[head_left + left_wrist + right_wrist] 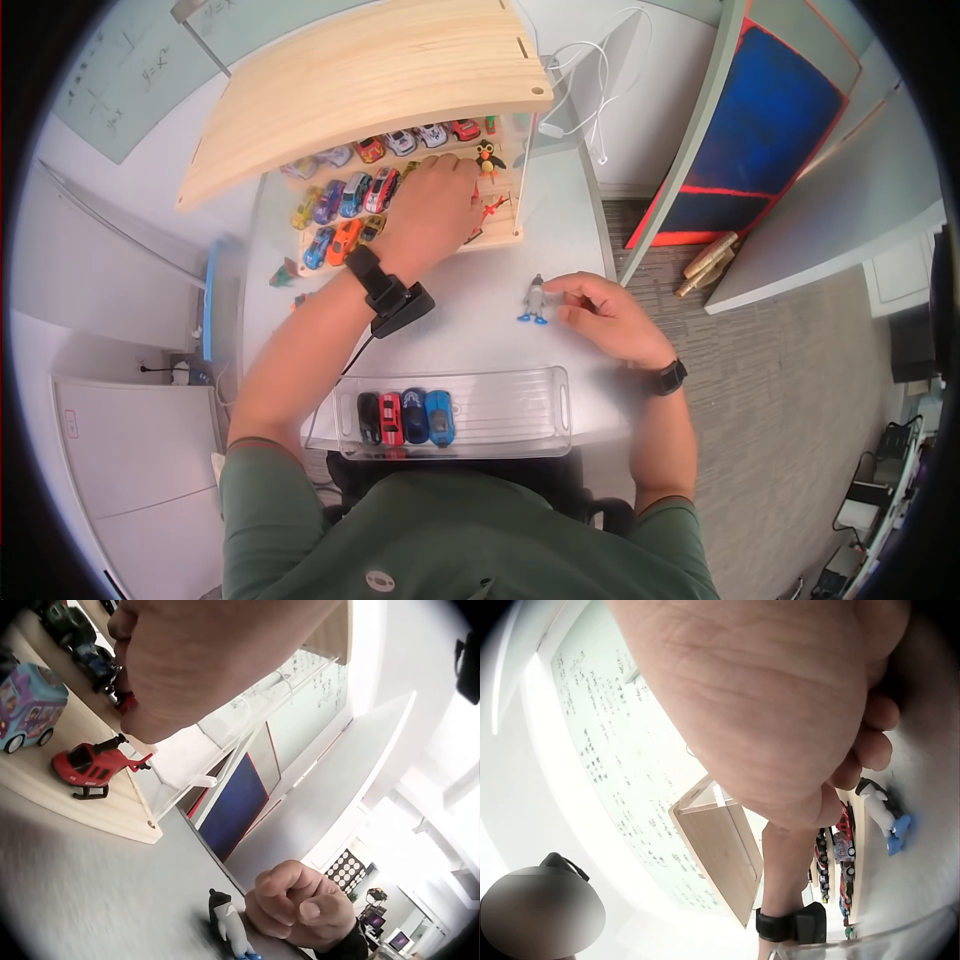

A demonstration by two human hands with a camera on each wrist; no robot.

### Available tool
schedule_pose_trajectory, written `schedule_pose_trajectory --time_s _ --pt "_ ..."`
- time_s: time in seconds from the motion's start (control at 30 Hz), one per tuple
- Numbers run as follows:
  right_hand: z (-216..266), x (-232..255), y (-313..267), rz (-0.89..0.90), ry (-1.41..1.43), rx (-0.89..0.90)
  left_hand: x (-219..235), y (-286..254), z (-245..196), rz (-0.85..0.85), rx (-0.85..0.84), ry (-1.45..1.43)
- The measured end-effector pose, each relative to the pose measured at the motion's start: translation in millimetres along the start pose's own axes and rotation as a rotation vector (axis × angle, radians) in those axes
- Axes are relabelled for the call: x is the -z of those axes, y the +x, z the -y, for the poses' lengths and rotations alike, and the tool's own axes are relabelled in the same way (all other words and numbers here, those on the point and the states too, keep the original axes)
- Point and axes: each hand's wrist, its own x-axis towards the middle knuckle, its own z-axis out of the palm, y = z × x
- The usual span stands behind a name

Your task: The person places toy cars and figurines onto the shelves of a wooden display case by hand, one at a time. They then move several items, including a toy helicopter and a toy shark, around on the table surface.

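Note:
My left hand (pixel 430 215) reaches between the wooden shelf's tiers, over the toy rows. In the left wrist view a small red part (pixel 127 702) shows between the fingers and thumb of that hand (pixel 199 671); whether they grip it is unclear. A red helicopter (pixel 94 764) sits on the lowest tier beneath. On the table, a grey-and-black toy figure with blue feet (pixel 536 300) is just left of my right hand (pixel 615 325), whose fingers are loosely bent. The right wrist view shows the figure (pixel 881 808) beyond the fingertips of the right hand (pixel 765 697), apart from them.
A clear tray (pixel 510 410) near the table's front edge holds several cars at its left end. The shelf's broad wooden top (pixel 370 75) overhangs the toys. A black-and-yellow bird toy (pixel 489 158) stands on a tier. Small green toy (pixel 284 272) by the shelf's left corner.

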Motion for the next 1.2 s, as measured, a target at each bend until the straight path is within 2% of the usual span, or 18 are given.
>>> schedule_pose_trajectory --time_s 0.2,0.37,0.57,0.7,0.8,0.87,1.03,1.2 --pt "2 -1 0 -0.006 0.009 -0.009 6 -5 -5 -0.022 0.004 -0.022" --pt "1 -2 -1 -0.006 0.008 -0.008 44 -27 -13 -0.015 0.031 -0.087" --pt "2 -5 -1 -0.025 0.041 -0.067 96 -82 15 -0.098 0.041 -0.16" --pt "0 -5 0 -0.043 0.055 -0.082 126 -122 35 -0.061 0.161 -0.185" --pt "-1 -6 0 -0.05 0.038 -0.08 124 -159 57 -0.051 0.199 -0.252" --pt "3 -9 1 -0.07 0.028 -0.067 116 -183 69 0.083 0.18 -0.294" --pt "7 -10 2 -0.086 -0.025 -0.092 88 -234 93 0.023 0.174 -0.201" --pt "5 -14 6 -0.134 0.007 -0.107 70 -254 96 -0.004 0.176 -0.198"
